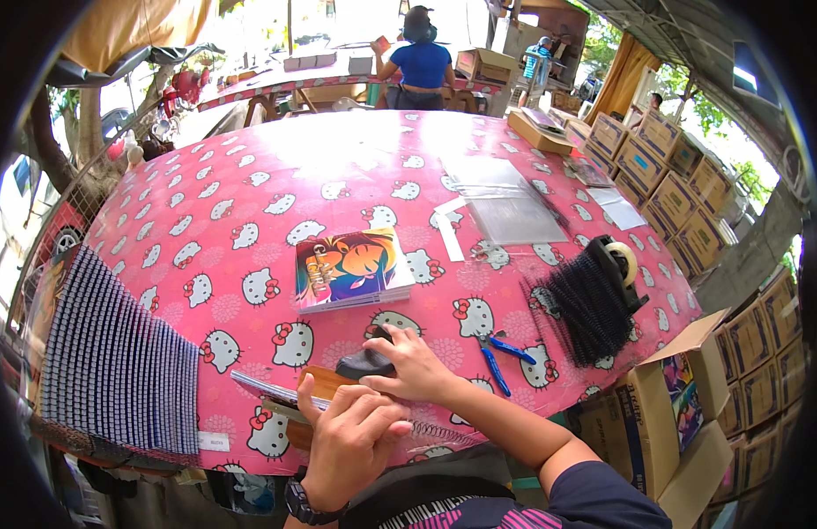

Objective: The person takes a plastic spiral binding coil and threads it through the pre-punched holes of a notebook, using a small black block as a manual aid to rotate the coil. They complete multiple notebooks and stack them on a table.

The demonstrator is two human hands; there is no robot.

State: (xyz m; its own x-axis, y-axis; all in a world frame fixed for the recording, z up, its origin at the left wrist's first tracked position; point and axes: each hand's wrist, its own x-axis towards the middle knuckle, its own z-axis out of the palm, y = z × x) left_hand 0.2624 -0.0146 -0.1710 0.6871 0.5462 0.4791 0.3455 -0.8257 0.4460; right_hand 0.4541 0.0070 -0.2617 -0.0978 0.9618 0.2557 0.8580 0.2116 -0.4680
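Observation:
My left hand (354,428), a dark watch at its wrist, is closed on a thin booklet (269,388) held edge-on at the table's near side. A dark spiral binding coil (439,431) sticks out from the booklet's right end, below my right forearm. Just beyond, my right hand (413,366) curls over a black rounded device (363,363) beside a brown wooden block (325,380). My fingers hide part of the device and of the booklet's edge. Blue-handled cutters (505,357) lie to the right. Farther off rests a small stack of colourful-covered notebooks (353,267).
Bound notebooks (118,361) pile up at the left on the pink patterned table (241,304). Black coils (585,304) lie beside a tape dispenser (622,264). Clear plastic sleeves (510,203) sit farther back. An open carton (682,423) stands at right. Another person (420,57) works beyond.

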